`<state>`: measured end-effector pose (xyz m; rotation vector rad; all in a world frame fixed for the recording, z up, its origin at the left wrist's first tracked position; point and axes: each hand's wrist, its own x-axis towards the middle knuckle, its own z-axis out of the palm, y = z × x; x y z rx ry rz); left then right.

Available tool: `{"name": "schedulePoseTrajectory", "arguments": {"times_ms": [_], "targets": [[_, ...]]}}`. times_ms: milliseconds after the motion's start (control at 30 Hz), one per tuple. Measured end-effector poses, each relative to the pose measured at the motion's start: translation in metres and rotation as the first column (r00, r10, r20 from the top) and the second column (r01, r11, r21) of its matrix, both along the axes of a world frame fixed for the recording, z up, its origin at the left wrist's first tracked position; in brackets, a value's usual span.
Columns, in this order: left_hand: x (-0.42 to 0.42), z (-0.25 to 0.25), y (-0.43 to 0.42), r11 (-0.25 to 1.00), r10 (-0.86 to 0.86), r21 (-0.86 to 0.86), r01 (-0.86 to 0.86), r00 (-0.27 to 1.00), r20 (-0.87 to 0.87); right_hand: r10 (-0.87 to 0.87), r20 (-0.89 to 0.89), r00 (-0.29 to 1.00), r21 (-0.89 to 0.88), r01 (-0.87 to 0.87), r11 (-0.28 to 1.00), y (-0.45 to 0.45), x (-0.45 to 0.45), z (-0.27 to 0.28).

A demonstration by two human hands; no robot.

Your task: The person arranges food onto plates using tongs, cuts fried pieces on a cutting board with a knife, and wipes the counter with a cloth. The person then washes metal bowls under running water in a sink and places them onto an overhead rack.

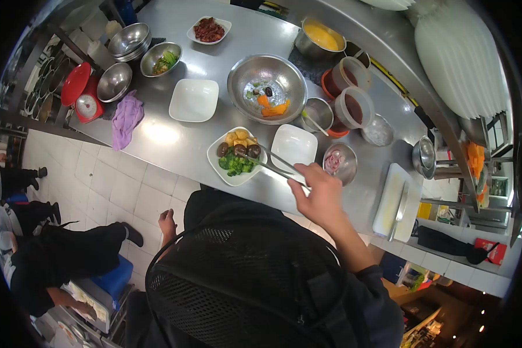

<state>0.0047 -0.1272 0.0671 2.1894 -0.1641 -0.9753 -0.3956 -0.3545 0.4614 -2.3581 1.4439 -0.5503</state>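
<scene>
My right hand [320, 194] is closed around metal tongs [277, 169]. The tong tips reach into a white square bowl [213, 165] and touch or nearly touch the brown mushrooms [253, 151] in it. Small yellow potatoes [241, 136] and broccoli [235, 165] share that bowl. Beside the tongs sits a second white bowl [294, 145] with nothing visible in it. Off the table's near edge hangs my left hand [167, 222], fingers loosely bent and holding nothing visible. Behind the food bowl, a large steel mixing bowl [238, 72] contains orange pieces and a few dark and green bits.
Sliced onion fills a small steel bowl [348, 165] at right, near a cutting board [387, 197] with a knife [399, 211]. Sauce tubs [356, 107] stand behind. A red scale [87, 104] and purple cloth [127, 119] lie left. Co-workers [69, 255] stand across the floor.
</scene>
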Motion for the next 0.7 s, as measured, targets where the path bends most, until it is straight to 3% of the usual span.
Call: {"name": "schedulePoseTrajectory", "arguments": {"times_ms": [67, 167, 200, 267, 400, 500, 700], "targets": [[0.003, -0.002, 0.006, 1.000, -0.008, 0.008, 0.007, 1.000, 0.012, -0.087, 0.095, 0.992, -0.006, 0.088, 0.996, -0.010, -0.011, 0.005], [0.014, -0.031, 0.025, 0.996, -0.018, 0.087, 0.024, 0.997, -0.070, -0.231, 0.055, 0.971, -0.063, 0.235, 0.970, -0.051, -0.018, 0.001], [0.010, -0.067, 0.043, 1.000, -0.011, -0.012, 0.012, 0.991, 0.136, -0.232, 0.055, 0.971, -0.065, 0.235, 0.970, -0.067, -0.017, -0.008], [0.007, -0.068, 0.053, 1.000, -0.012, 0.005, 0.012, 0.990, 0.139, -0.272, 0.104, 0.957, -0.229, 0.289, 0.929, -0.099, -0.014, -0.037], [0.003, -0.064, 0.064, 0.997, 0.071, -0.041, -0.070, 0.996, 0.048, -0.324, 0.068, 0.944, -0.150, 0.331, 0.932, -0.132, -0.004, -0.067], [0.000, -0.057, 0.071, 0.997, 0.069, 0.008, -0.071, 0.989, 0.130, -0.347, 0.006, 0.938, -0.128, 0.345, 0.930, -0.137, 0.001, -0.071], [-0.003, -0.062, 0.081, 0.990, 0.136, -0.036, -0.134, 0.988, 0.069, -0.325, -0.005, 0.946, -0.118, 0.322, 0.939, -0.141, -0.007, -0.071]]}}
